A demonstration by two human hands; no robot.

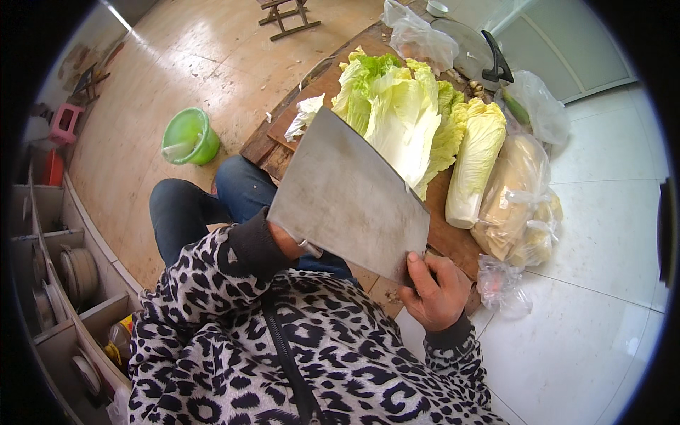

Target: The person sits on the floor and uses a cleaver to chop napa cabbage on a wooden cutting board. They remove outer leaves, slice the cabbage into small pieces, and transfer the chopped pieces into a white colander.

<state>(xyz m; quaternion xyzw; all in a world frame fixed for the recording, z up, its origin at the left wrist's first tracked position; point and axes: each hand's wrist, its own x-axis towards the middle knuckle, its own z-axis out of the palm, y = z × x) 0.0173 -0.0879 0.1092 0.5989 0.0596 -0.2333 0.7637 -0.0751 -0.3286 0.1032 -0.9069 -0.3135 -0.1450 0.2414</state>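
A broad grey metal cleaver (347, 191) with a flat, worn blade is held up over my lap, tilted, and no handle shows. My right hand (440, 292) is closed on its lower right corner, thumb and fingers at the edge. Behind the blade, my left hand is hidden; only its wrist (285, 242) with a metal band comes out of the dark cuff. Beyond the blade, loose napa cabbage leaves (404, 113) lie piled on a brown wooden board (443, 227). A whole napa cabbage (478, 163) lies to their right.
Bags of pale food (517, 191) sit right of the whole cabbage. A pot lid (464, 49) with a black handle and a clear plastic bag (421, 35) lie at the far side. On the floor at left stands a green bucket (191, 136). Shelves with dishes (79, 276) line the left.
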